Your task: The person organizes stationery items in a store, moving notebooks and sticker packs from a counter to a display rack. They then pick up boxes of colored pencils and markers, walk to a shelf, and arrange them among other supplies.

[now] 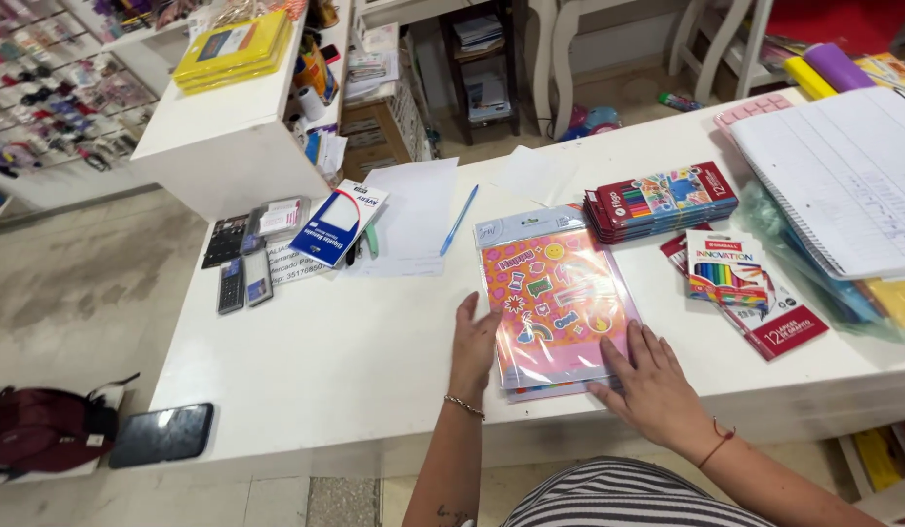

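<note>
Left hand (475,344) flat, fingers together, on sticker pack (553,298); right hand (650,383) splayed flat.

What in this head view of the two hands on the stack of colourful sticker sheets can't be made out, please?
- Head view: the lower sheets of the stack of colourful sticker sheets are covered by the top sheet; only edges show.
- The left hand and right hand hide the stack's near corners.
- The open white ruled notebook is cut off by the right edge.
- The dark red bag is cut off by the left edge.
</note>
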